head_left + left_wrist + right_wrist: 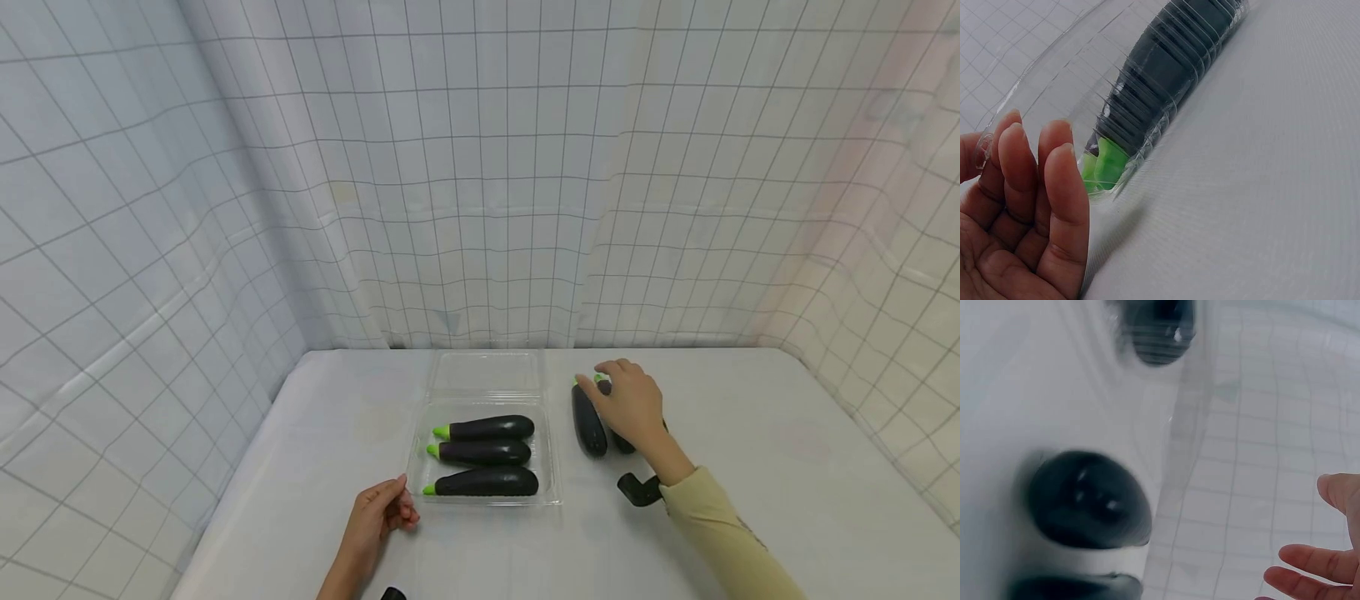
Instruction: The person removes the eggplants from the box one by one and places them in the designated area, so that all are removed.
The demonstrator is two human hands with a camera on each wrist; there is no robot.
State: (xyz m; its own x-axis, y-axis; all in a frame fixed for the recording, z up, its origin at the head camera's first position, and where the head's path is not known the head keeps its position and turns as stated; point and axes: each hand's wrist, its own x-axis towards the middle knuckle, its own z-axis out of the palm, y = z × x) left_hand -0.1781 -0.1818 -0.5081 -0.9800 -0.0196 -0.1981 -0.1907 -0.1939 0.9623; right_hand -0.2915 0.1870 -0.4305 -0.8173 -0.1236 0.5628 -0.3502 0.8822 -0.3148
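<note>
Three dark eggplants with green stem ends lie in a row inside a clear plastic clamshell box. At its front left corner my left hand pinches the rim between thumb and fingers; the left wrist view shows the clear corner there. To the right of the box, two more eggplants lie side by side, a left one and a right one partly covered by my hand. My right hand hovers over their stem ends, thumb and fingers spread, holding nothing.
The box's clear lid lies folded back toward the rear edge of the white table. Gridded white curtains rise behind and on both sides. A black wrist device shows at my right wrist.
</note>
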